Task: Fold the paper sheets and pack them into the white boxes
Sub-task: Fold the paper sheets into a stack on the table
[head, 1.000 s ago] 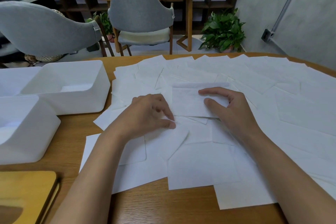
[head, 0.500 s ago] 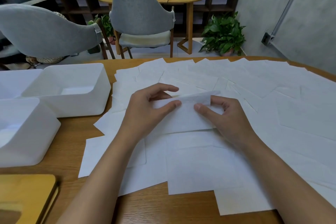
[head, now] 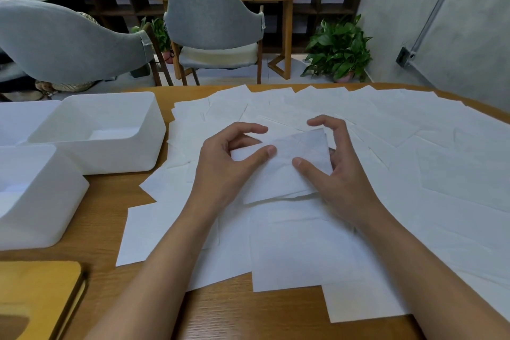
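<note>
A folded white paper sheet [head: 284, 171] is lifted a little above the pile of loose sheets [head: 386, 146] spread over the wooden table [head: 110, 201]. My left hand [head: 226, 171] pinches its left end between thumb and curled fingers. My right hand [head: 339, 171] holds the right end, thumb on top and fingers curled behind the far edge. Two white boxes stand at the left: one further back [head: 105, 130], one nearer [head: 36, 201]. Each shows something white lying at the bottom.
A yellow wooden object [head: 36, 298] lies at the near left corner. Another white container [head: 22, 119] sits at the far left. Grey chairs [head: 215, 16], a round table and a potted plant [head: 339, 52] stand beyond the table's far edge.
The sheet has been folded smaller and raised off the pile. Both hands moved closer together and now pinch its two ends, instead of pressing it flat.
</note>
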Available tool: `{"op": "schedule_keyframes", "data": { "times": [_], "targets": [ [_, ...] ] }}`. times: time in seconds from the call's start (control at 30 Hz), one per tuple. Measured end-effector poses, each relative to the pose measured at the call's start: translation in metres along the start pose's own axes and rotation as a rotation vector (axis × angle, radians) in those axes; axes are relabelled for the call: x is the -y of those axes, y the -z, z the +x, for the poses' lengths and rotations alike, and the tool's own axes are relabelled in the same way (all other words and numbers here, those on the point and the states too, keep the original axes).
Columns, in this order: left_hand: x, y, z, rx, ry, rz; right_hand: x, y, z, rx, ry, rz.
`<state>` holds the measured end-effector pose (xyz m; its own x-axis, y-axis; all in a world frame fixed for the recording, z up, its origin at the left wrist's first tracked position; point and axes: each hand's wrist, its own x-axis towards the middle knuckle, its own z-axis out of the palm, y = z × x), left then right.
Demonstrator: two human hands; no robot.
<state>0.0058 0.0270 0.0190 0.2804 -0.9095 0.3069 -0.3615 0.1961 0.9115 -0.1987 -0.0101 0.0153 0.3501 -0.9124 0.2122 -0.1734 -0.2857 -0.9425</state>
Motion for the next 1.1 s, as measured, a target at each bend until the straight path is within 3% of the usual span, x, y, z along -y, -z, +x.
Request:
{"op": "schedule_keyframes", "data": {
  "times": [0.07, 0.13, 0.27, 0.37, 0.63, 0.8, 1.1],
  "targets": [
    [0.004, -0.003, 0.0, -0.05, -0.126, 0.166, -0.005, 0.006, 0.004, -0.105, 0.068, -0.052],
    [0.004, -0.003, -0.002, 0.0, -0.25, 0.267, -0.009, 0.016, 0.009, -0.189, 0.088, -0.074],
    [-0.005, -0.005, -0.012, 0.533, -0.171, 0.322, -0.013, 0.026, 0.013, -0.212, -0.006, -0.092],
    [-0.007, -0.014, -0.019, 0.731, -0.156, 0.519, -0.014, 0.024, 0.012, -0.199, -0.026, -0.088],
    [-0.015, -0.018, -0.024, 0.808, -0.087, 0.526, -0.012, 0.019, 0.01, -0.176, -0.023, -0.07],
    [-0.013, -0.017, -0.024, 0.848, -0.011, 0.39, -0.011, 0.019, 0.009, -0.18, -0.024, -0.06],
    [-0.017, 0.006, -0.011, 0.735, 0.049, 0.136, -0.005, 0.019, 0.005, -0.095, 0.002, -0.011]
  ]
}}
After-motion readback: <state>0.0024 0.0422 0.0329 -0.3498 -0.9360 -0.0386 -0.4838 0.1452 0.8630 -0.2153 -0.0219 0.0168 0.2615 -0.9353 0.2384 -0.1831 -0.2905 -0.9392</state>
